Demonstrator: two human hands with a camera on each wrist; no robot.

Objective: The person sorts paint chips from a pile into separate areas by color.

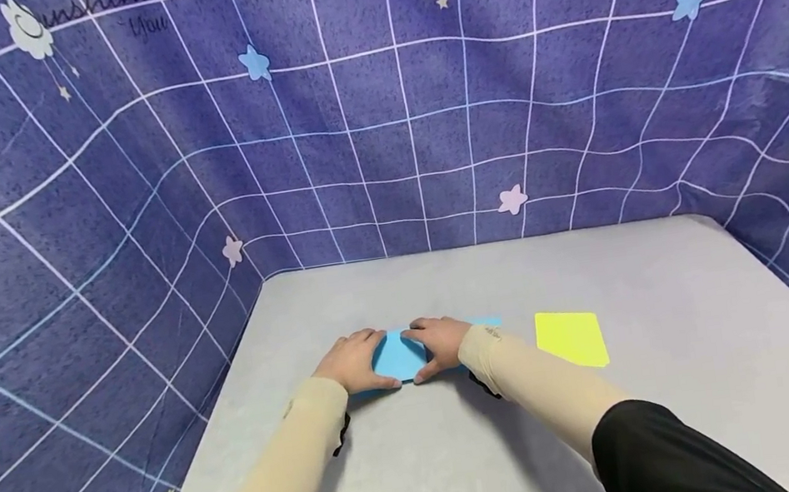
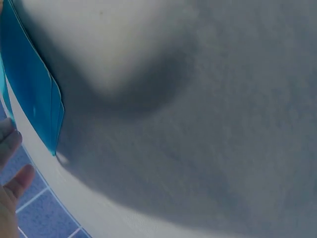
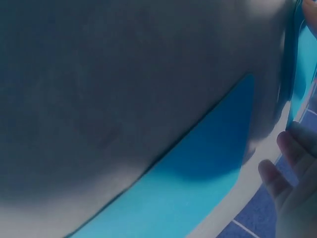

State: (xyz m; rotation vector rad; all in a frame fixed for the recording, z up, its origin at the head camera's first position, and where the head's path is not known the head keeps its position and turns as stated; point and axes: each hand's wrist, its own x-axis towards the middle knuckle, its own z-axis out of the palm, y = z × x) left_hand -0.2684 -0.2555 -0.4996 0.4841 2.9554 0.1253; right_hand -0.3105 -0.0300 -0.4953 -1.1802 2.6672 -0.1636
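— Sleeves first on my feed: beige, black at the near ends, running in from the bottom edge. What are the hands doing?

— I see the left hand [image 1: 352, 362] and right hand [image 1: 440, 344] lying flat, fingers relaxed, pressing the blue paper [image 1: 398, 356] onto the grey table [image 1: 690, 406]; nothing is gripped.

— How much of the paper shows?

— Little. The hands cover both ends; one strip pokes out beyond the right wrist. Both wrist views are blurred, catching only blue edges and fingertips.

— Its lie?

— Flat near the table's middle, long axis left to right. A yellow paper [image 1: 571, 338] lies right of it, apart. Beyond, a purple checked cloth [image 1: 378, 130].
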